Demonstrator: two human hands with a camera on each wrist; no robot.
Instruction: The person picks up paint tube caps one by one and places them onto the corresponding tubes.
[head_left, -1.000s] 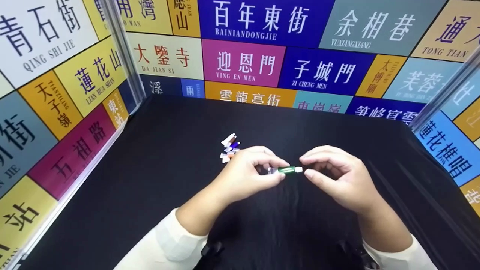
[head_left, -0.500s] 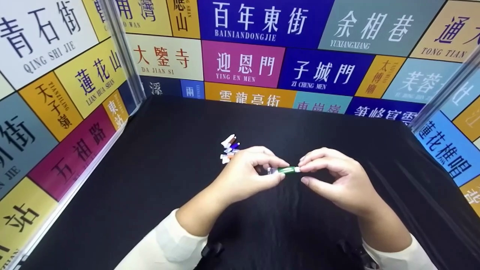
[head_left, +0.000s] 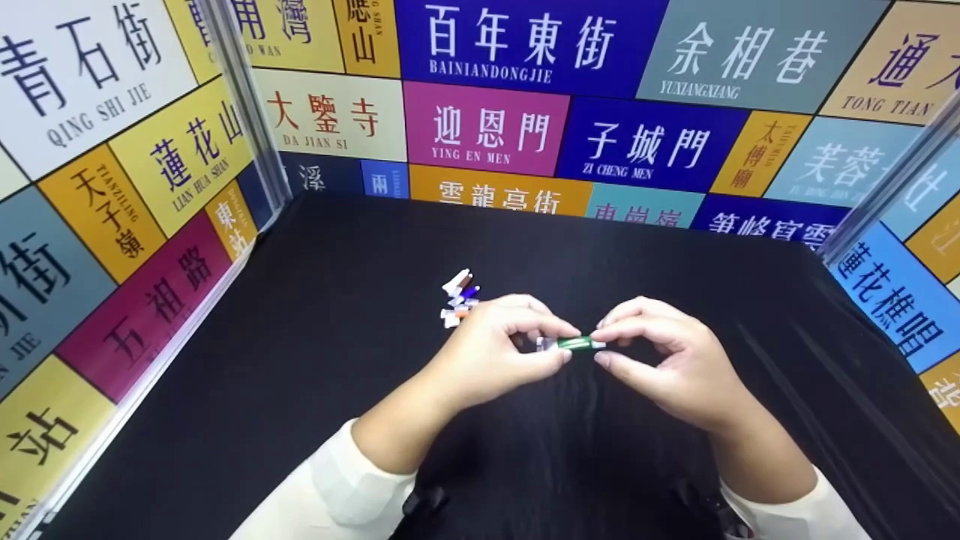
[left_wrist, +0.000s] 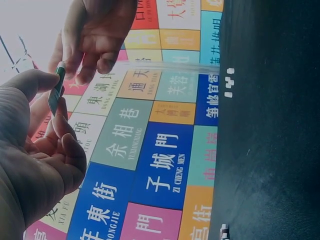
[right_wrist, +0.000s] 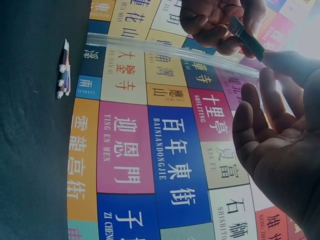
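A small paint tube (head_left: 576, 343) with a green label and a clear, flattened tail is held level above the black cloth. My left hand (head_left: 495, 345) pinches its body between thumb and fingers, tail towards the palm. At the other end, my right hand (head_left: 671, 356) has thumb and index finger at the tube's white cap (head_left: 599, 345), gripping it. The right wrist view shows the green tube (right_wrist: 247, 39) running between both hands, its cap covered by the right fingertips. In the left wrist view the cap (left_wrist: 61, 65) shows at the tube's upper end.
Several more paint tubes (head_left: 469, 292), with brown, blue and orange labels, lie in a row beyond my left hand. Small white pieces (left_wrist: 228, 94) lie on the black cloth (head_left: 360, 247) in the left wrist view. Printed sign panels (head_left: 480, 120) stand around the table.
My right hand has moved left to the tube, its thumb and index finger closing from apart onto the cap. The left hand and the tube stay nearly in place.
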